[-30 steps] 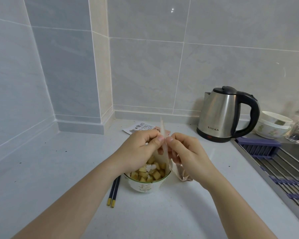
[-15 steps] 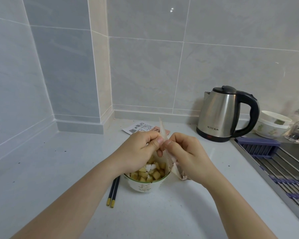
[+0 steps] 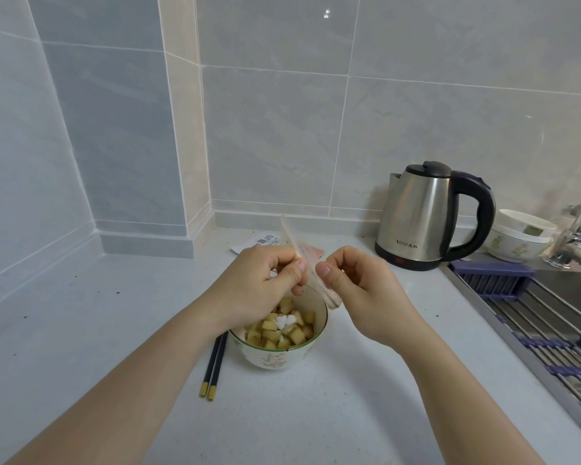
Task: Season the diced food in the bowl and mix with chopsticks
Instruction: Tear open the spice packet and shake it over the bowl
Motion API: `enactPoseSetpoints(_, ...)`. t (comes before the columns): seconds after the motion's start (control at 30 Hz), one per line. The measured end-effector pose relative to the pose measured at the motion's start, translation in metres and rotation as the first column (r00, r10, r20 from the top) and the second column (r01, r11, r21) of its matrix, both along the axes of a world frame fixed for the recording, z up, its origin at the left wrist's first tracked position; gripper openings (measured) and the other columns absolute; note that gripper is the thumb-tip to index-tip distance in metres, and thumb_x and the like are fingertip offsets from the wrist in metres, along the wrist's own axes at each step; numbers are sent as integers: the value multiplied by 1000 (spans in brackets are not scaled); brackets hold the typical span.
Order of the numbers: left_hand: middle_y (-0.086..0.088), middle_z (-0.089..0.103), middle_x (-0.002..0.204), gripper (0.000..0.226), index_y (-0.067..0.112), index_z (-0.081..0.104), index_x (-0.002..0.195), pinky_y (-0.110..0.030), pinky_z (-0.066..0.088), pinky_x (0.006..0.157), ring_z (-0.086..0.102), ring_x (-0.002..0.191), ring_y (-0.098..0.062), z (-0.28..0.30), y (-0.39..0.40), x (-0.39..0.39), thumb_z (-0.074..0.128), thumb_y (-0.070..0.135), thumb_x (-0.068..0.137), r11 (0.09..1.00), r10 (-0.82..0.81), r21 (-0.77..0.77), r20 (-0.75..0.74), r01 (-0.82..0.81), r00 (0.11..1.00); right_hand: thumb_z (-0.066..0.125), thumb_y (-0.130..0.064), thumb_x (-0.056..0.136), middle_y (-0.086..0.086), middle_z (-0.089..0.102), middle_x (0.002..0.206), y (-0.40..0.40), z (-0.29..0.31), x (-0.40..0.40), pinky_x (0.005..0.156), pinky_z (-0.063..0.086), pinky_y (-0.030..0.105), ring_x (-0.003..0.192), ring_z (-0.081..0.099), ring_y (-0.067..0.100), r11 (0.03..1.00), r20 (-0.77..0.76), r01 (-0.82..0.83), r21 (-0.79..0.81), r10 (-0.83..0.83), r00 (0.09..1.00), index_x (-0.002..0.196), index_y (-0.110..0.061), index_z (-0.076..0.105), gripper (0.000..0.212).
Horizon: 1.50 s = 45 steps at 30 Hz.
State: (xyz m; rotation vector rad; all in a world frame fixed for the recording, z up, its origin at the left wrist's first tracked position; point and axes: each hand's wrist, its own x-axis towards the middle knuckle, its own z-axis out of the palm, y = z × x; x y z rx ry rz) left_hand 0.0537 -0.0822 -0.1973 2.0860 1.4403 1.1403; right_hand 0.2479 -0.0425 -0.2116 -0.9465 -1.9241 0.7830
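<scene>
A floral bowl [image 3: 275, 359] holds yellow diced food [image 3: 282, 330] topped with white powder [image 3: 286, 320]; dark chopsticks [image 3: 214, 367] lie just left of it.

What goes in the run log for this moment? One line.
left hand: pinches packet | right hand: pinches packet | bowl: white powder on dice | chopsticks: untouched

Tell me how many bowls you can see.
3: one bowl of diced food under the hands, and two stacked bowls right of the kettle. More may be hidden.
</scene>
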Motion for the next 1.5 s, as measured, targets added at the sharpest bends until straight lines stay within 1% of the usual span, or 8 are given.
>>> enactPoseSetpoints(0.33,11,71,72,35,24,67,69,-31,54,76,68,76,-11,-3,-1,2,57,20,102,999,30,-38,-47,-32,998,56,-45,100,-10,50,50,5,-6,0,55,38,32,52,45,11,941,198,276,195,-314,929,75,-31,53,29)
enactPoseSetpoints(0.5,1,68,65,42,23,61,57,-36,49,71,64,71,-25,-4,0,4,58,21,98,996,89,12,-39,-89,995,61,-43,98,-5,60,59,9,2,12,59,46,36,58,53,16,887,70,417,198,-437,897,78,-27,60,26)
enactPoseSetpoints(0.63,5,70,67,40,24,64,59,-35,50,70,65,73,-27,-3,0,2,58,22,98,995,98,-11,-23,-98,995,63,-28,98,-12,69,81,6,1,5,65,51,35,66,58,10,902,49,376,210,-394,918,98,-34,66,7)
enactPoseSetpoints(0.73,7,69,66,39,24,64,59,-28,50,68,65,70,-17,-3,0,3,58,21,97,993,112,-25,7,-112,994,61,-19,98,-19,56,116,-1,0,1,74,51,28,91,57,4,913,21,259,316,-280,960,132,-34,55,38)
enactPoseSetpoints(1.0,8,66,65,37,17,67,64,-9,38,59,58,63,2,-2,5,-3,56,17,98,994,113,-13,101,-112,989,58,-45,96,-15,44,140,-10,-9,-11,88,44,25,118,45,7,873,261,80,482,-230,938,127,-36,62,32)
enactPoseSetpoints(1.27,-2,70,76,43,22,64,65,-26,49,79,65,78,-16,-3,7,-8,50,42,101,998,-16,69,136,6,991,73,-34,90,-15,69,91,4,-16,-17,67,49,32,86,54,16,795,237,183,578,-377,895,91,-29,77,6)
enactPoseSetpoints(1.4,-9,73,82,62,12,50,60,-13,43,77,63,81,-17,6,15,-34,36,49,109,971,239,-69,233,-230,943,68,-38,94,-19,60,78,10,-6,-26,66,43,30,85,57,13,841,188,308,445,-424,886,88,-29,74,12)
enactPoseSetpoints(1.5,0,73,85,71,15,58,59,-31,42,82,63,90,-18,-4,26,-57,30,58,107,902,411,-206,141,-379,901,66,-43,95,-17,58,82,15,7,-30,68,37,28,85,53,10,866,209,328,377,-425,881,93,-32,72,13)
